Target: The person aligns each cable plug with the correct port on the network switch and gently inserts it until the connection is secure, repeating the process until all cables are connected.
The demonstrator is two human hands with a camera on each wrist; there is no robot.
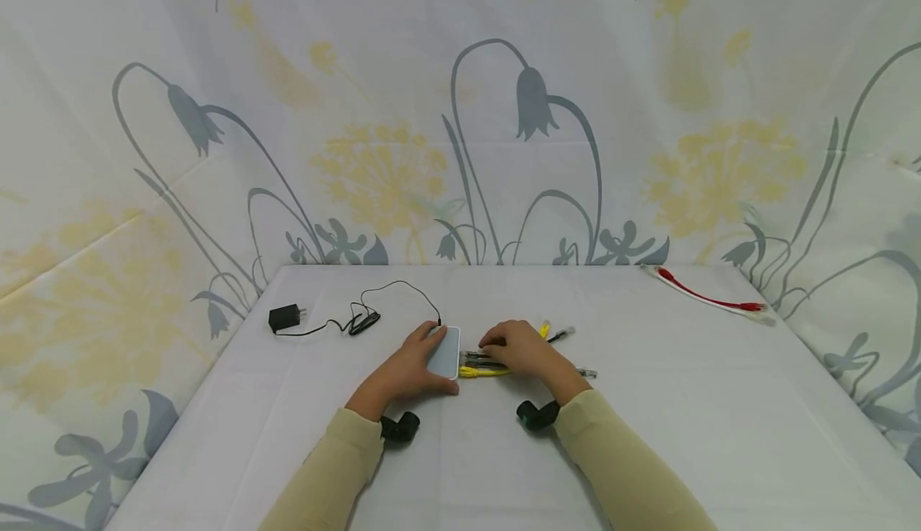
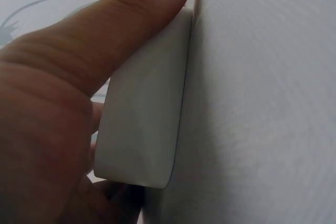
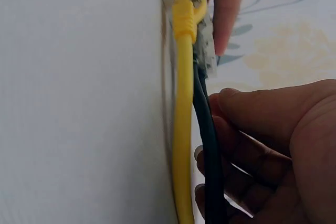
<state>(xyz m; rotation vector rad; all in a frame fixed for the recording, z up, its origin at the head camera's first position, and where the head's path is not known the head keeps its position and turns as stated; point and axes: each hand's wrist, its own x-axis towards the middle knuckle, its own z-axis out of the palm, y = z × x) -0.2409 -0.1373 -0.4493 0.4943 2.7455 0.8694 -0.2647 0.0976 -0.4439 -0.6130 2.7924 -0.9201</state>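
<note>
A small white network switch (image 1: 445, 353) lies flat on the table, and my left hand (image 1: 413, 361) grips it, thumb along the near edge and fingers at the far side. In the left wrist view the thumb (image 2: 121, 24) lies over the switch's plain white side (image 2: 142, 108). A yellow network cable (image 3: 184, 124) is plugged into a port at the switch's right side. Black network cables (image 3: 207, 135) run beside it from the same row of ports. My right hand (image 1: 524, 349) is close to these ports, thumb and curled fingers pinching at a black cable.
A black power adapter (image 1: 285, 317) lies at the left, its thin cord (image 1: 364, 323) leading to the switch's back. Red and white network cables (image 1: 708, 295) lie at the far right. Loose cable plugs (image 1: 561, 335) stick out past my right hand. Patterned cloth (image 1: 460, 115) hangs behind the table.
</note>
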